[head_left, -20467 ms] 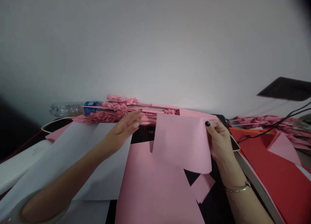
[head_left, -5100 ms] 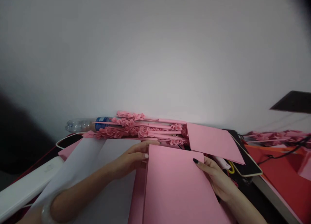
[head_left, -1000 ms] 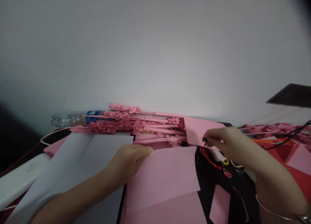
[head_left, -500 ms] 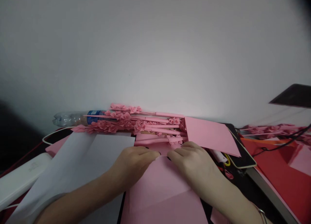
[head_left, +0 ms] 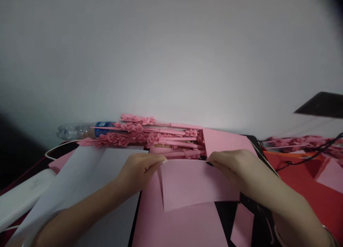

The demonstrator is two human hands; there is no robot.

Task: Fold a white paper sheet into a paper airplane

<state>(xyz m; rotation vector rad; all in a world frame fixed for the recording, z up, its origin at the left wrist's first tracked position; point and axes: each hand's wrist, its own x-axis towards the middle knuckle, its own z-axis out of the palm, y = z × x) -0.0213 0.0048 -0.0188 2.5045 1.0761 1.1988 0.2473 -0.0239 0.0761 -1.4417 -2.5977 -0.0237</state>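
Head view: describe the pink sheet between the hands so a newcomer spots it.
A row of pink paper-flower stems lines the wall. Below it lies a large pink sheet. On that sheet sits the upper pink sheet, the only one touched by the left hand and right hand.

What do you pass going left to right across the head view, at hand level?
white plastic bar → white paper sheet → left hand → pink paper sheet → right hand → red sheet
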